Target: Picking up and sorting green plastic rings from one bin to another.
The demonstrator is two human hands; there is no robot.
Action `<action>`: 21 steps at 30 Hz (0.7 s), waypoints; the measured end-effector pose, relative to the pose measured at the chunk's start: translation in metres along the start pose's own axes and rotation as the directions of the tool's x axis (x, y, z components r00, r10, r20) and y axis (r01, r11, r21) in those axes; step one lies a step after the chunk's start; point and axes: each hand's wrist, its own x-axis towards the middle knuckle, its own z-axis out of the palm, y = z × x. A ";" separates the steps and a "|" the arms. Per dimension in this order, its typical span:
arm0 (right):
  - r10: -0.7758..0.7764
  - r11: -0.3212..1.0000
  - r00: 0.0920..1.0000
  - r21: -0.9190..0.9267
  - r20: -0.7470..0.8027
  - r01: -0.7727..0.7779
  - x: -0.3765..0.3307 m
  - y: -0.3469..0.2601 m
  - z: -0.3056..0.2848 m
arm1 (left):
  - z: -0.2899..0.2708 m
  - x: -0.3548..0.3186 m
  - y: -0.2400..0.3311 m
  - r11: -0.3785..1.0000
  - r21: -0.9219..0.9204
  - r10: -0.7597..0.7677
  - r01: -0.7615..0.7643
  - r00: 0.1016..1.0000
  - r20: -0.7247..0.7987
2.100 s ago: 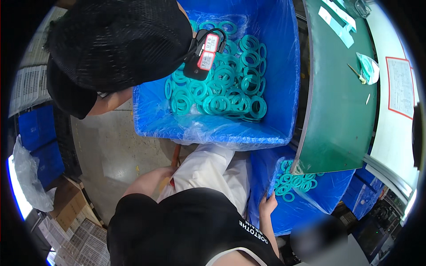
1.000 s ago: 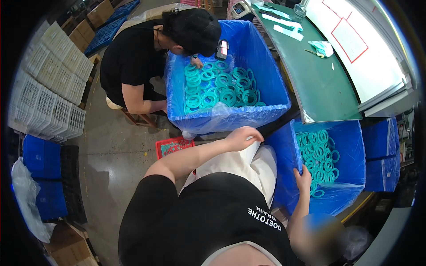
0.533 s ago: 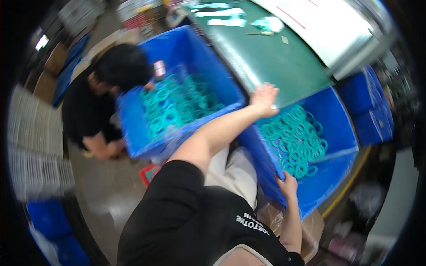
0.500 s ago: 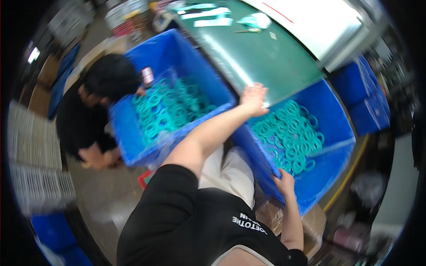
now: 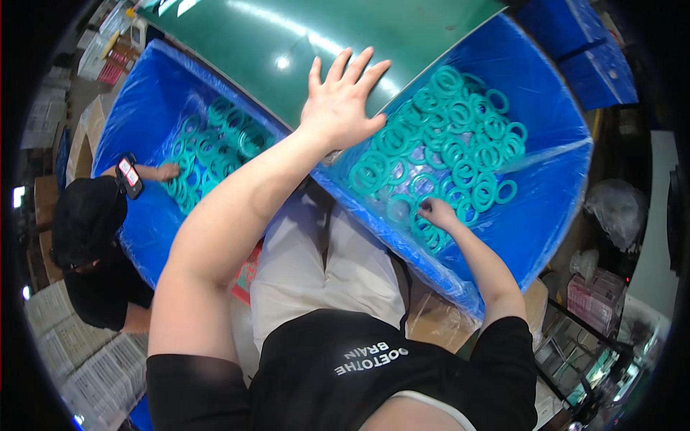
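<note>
Right hand [image 5: 436,212] dips into blue bin [image 5: 553,208], fingers closing on teal rings [image 5: 431,154] heaped just beyond; left hand [image 5: 341,104] splayed flat, empty, bracing on green tabletop [image 5: 338,36]; next likely lifting a handful clear.

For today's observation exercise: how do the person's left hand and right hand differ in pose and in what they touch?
The left hand lies flat, fingers spread, on the green table; the right hand is curled among teal rings. The left hand sits outside the blue bin; the right hand reaches inside. Both are bare.
</note>
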 end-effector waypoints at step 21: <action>0.457 0.843 0.802 0.474 -0.384 -0.254 0.275 0.009 0.025 | 0.004 0.005 -0.003 0.998 -0.063 -0.010 0.006 0.998 -0.056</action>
